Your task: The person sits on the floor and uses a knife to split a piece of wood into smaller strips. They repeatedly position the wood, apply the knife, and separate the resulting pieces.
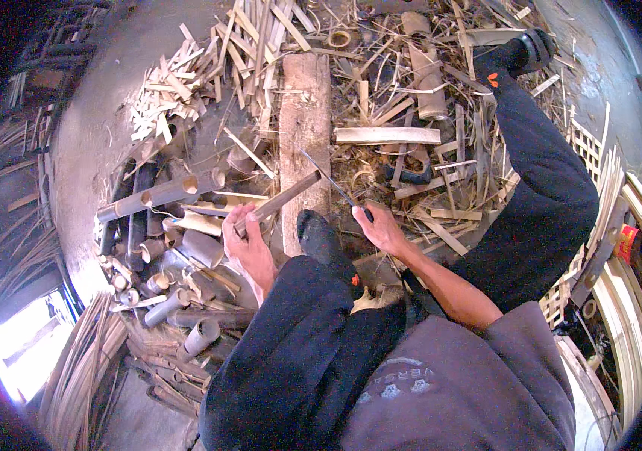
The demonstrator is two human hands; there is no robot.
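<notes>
My left hand [249, 244] is closed around the near end of a split bamboo strip [285, 197], which slants up to the right over a wooden plank [305, 113]. In my right hand [378, 227] is a knife [326, 177], its handle in the closed fingers. The thin blade points away and to the left, crossing close by the strip's far end; whether they touch I cannot tell. My left foot [321, 239], in a dark covering, rests at the plank's near end. Part of the knife handle is hidden by my fingers.
Cut bamboo slats [174, 86] are heaped at the far left, with bamboo tubes [166, 194] piled below them. Shavings and offcuts [441, 173] litter the floor around a pale split piece [387, 135]. My right leg [546, 165] stretches out right, beside woven bamboo [585, 150] and long curved strips [625, 323].
</notes>
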